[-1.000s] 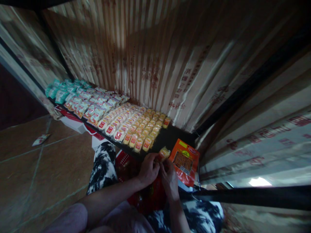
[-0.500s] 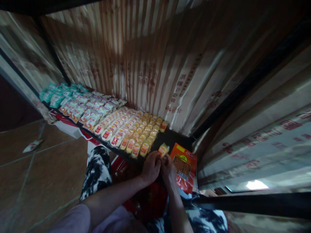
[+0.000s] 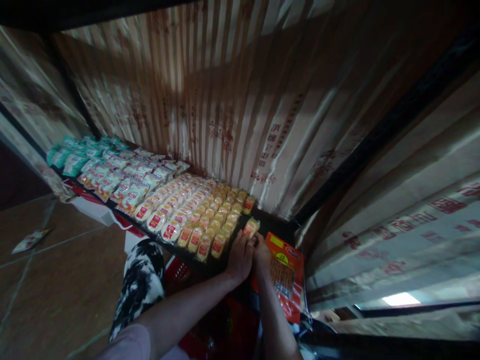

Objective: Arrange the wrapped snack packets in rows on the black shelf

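Yellow clear-wrapped snack packet (image 3: 251,226) sits just beyond your fingertips. Your left hand (image 3: 240,255) and right hand (image 3: 261,252) are both closed on its near end, keeping it square with the yellow packet rows (image 3: 210,215) to the left of your hands on the black shelf (image 3: 270,224). Orange foil bag (image 3: 287,270) lies under your right wrist.

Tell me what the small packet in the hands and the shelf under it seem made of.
Small packet: probably clear, glossy plastic film; it glints and yellow contents show through. Shelf: dark flat board, metal or wood; too dim to tell.
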`<state>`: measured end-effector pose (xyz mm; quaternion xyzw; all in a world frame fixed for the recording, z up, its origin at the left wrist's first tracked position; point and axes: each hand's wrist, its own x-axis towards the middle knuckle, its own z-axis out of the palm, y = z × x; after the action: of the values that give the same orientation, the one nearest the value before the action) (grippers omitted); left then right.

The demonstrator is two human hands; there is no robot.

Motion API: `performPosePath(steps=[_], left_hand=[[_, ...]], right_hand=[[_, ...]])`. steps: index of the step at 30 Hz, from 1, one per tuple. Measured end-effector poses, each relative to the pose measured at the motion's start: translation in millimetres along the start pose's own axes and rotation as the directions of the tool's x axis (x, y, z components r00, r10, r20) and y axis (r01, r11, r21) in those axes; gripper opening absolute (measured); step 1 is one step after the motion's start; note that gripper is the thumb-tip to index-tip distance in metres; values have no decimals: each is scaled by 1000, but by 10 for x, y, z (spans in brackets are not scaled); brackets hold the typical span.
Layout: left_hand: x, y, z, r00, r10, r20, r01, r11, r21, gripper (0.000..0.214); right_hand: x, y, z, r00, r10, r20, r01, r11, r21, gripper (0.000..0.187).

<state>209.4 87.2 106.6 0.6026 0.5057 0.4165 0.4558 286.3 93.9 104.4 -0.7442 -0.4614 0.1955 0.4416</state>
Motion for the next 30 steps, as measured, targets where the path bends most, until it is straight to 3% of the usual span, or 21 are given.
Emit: performPosePath(steps=[10, 14, 20, 26, 30], left_hand=[[340, -81, 232, 1000, 16, 2, -16, 1000, -4, 42], [416, -126, 308, 999, -36, 5, 36, 999, -33, 43], [439, -66, 262, 1000, 19, 22, -18, 1000, -18, 42], [498, -17, 254, 999, -30, 14, 31, 999, -24, 44], [571, -75, 298, 997, 76, 13, -76, 997, -24, 43]], right_hand=[[344, 147, 140, 999, -43, -11, 42, 999, -2, 42], [444, 193, 174, 997, -82, -17, 82, 997, -1, 39], [581, 245, 210, 991, -132, -16, 133, 990, 40, 34], [651, 232, 247, 991, -129, 25, 130, 990, -48, 45], [707, 249, 280, 992, -119, 29, 121, 991, -61, 48]])
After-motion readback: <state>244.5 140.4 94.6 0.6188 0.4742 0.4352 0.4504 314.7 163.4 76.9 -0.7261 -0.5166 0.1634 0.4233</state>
